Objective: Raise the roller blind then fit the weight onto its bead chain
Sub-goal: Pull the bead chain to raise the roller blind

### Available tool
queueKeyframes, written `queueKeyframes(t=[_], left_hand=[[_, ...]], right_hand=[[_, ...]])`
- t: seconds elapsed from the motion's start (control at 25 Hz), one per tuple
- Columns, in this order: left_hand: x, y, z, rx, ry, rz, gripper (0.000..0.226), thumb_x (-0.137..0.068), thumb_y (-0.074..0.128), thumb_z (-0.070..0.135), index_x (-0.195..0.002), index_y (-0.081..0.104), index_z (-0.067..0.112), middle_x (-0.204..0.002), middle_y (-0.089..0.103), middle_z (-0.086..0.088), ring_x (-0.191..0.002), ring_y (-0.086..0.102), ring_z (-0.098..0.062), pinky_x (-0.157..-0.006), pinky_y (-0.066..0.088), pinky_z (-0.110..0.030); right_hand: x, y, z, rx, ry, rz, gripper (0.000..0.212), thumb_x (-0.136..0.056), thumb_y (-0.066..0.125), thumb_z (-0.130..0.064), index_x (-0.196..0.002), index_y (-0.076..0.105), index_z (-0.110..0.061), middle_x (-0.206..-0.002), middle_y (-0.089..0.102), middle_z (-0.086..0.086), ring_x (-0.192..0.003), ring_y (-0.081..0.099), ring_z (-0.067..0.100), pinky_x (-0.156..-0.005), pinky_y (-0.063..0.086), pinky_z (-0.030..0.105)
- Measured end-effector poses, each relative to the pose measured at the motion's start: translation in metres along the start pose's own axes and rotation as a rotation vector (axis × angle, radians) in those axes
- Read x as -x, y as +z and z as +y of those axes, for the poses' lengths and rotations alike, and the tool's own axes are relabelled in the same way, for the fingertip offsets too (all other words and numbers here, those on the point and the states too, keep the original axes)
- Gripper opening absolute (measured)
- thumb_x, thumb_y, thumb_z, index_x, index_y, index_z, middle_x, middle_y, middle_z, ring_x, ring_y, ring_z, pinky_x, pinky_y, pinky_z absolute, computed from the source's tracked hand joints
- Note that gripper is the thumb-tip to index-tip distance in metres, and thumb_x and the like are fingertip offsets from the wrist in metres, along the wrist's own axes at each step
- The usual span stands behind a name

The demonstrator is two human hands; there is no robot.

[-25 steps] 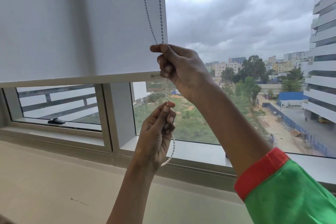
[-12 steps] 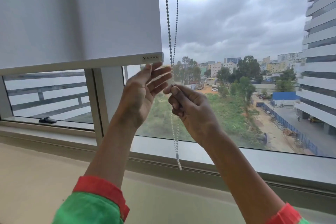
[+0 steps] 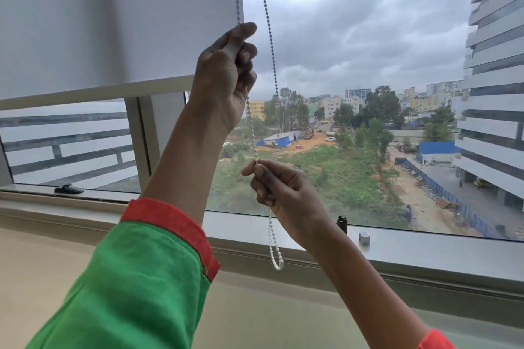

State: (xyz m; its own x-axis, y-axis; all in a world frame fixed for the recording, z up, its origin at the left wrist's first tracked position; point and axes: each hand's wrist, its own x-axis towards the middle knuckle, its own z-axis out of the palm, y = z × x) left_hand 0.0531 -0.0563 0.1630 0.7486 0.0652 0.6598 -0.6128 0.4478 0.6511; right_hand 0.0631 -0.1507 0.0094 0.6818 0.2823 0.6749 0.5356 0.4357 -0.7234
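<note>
Both hands grip one strand of the bead chain (image 3: pixel 272 54): the left hand (image 3: pixel 224 76) closed on it high beside the roller blind (image 3: pixel 119 20), the right hand (image 3: pixel 279 188) pinching it lower, the loop dangling below. If either grip loosens, the chain could slide and the half-raised blind drop. A small dark cylinder (image 3: pixel 342 224) and a metal piece (image 3: pixel 364 237), possibly the weight, wait on the window sill (image 3: pixel 425 249), nothing blocking them.
</note>
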Motion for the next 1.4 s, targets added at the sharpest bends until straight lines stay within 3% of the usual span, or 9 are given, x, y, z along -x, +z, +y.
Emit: queueKeyframes(t=[0.16,0.28,0.4,0.68,0.8,0.96,1.08,1.16,1.4], left_hand=[[0.020,-0.013,-0.006,0.078,0.063,-0.045,0.024,-0.097,0.045,0.012,-0.084,0.065,0.013,-0.050,0.039,0.005,-0.049,0.026,-0.007,-0.041,0.022,-0.015],[0.038,-0.033,-0.017,0.136,0.032,-0.036,0.024,-0.097,0.045,0.014,-0.087,0.067,0.013,-0.049,0.042,0.007,-0.048,0.031,-0.004,-0.041,0.028,-0.013],[0.058,-0.046,-0.035,0.127,-0.012,-0.051,0.025,-0.098,0.042,0.015,-0.088,0.065,0.013,-0.051,0.042,0.008,-0.048,0.033,-0.004,-0.043,0.030,-0.014],[0.105,-0.055,-0.082,0.139,-0.207,-0.017,0.026,-0.095,0.046,0.017,-0.083,0.068,0.013,-0.052,0.041,0.006,-0.046,0.034,-0.003,-0.044,0.029,-0.015],[0.111,-0.057,-0.085,0.065,-0.239,-0.030,0.023,-0.094,0.047,0.019,-0.082,0.067,0.013,-0.053,0.042,0.006,-0.048,0.035,-0.004,-0.048,0.029,-0.017],[0.100,-0.057,-0.075,-0.107,-0.266,-0.074,0.027,-0.096,0.045,0.021,-0.088,0.069,0.014,-0.062,0.054,0.001,-0.058,0.044,-0.010,-0.060,0.031,-0.025],[0.087,-0.059,-0.068,-0.224,-0.284,-0.046,0.032,-0.098,0.039,0.023,-0.096,0.071,0.020,-0.089,0.074,0.000,-0.090,0.066,-0.016,-0.081,0.040,-0.035],[0.075,-0.057,-0.060,-0.201,-0.251,-0.005,0.031,-0.099,0.037,0.023,-0.106,0.067,0.018,-0.105,0.072,-0.001,-0.108,0.063,-0.019,-0.092,0.043,-0.038],[0.040,-0.028,-0.015,-0.129,-0.096,-0.079,0.033,-0.100,0.034,0.016,-0.117,0.059,0.004,-0.108,0.070,-0.011,-0.105,0.067,-0.024,-0.094,0.051,-0.036]], right_hand=[[0.004,-0.004,0.003,0.134,0.089,-0.106,0.018,-0.092,0.053,-0.010,-0.096,0.068,-0.003,-0.064,0.056,0.006,-0.057,0.047,0.012,-0.057,0.035,0.023],[0.000,-0.013,-0.008,0.254,0.204,-0.190,0.044,-0.085,0.057,-0.028,-0.124,0.057,-0.007,-0.103,0.070,0.010,-0.090,0.066,0.022,-0.086,0.048,0.031],[-0.020,-0.014,-0.029,0.223,0.197,-0.114,0.060,-0.080,0.050,-0.044,-0.128,0.053,-0.009,-0.123,0.063,0.012,-0.112,0.062,0.027,-0.102,0.045,0.043],[-0.075,0.021,-0.089,0.043,-0.005,-0.016,0.036,-0.099,0.041,-0.022,-0.119,0.055,0.005,-0.091,0.066,0.015,-0.077,0.065,0.023,-0.073,0.058,0.037],[-0.080,0.028,-0.090,0.050,-0.064,0.054,0.026,-0.098,0.043,-0.013,-0.106,0.063,0.001,-0.058,0.052,0.002,-0.045,0.038,0.009,-0.044,0.034,0.020],[-0.074,0.025,-0.082,0.006,-0.164,0.081,0.022,-0.097,0.044,-0.012,-0.092,0.066,-0.008,-0.052,0.041,-0.002,-0.045,0.027,0.008,-0.045,0.021,0.021],[-0.063,0.025,-0.078,0.003,-0.168,0.058,0.023,-0.097,0.044,-0.010,-0.088,0.066,-0.010,-0.053,0.038,-0.001,-0.046,0.028,0.007,-0.045,0.022,0.021],[-0.052,0.022,-0.069,0.005,-0.165,0.051,0.023,-0.097,0.044,-0.009,-0.089,0.065,-0.009,-0.055,0.037,0.001,-0.046,0.031,0.006,-0.043,0.026,0.017],[-0.019,0.006,-0.038,-0.011,-0.079,0.060,0.022,-0.095,0.045,-0.008,-0.090,0.066,-0.007,-0.051,0.041,-0.006,-0.050,0.030,0.007,-0.047,0.022,0.018]])
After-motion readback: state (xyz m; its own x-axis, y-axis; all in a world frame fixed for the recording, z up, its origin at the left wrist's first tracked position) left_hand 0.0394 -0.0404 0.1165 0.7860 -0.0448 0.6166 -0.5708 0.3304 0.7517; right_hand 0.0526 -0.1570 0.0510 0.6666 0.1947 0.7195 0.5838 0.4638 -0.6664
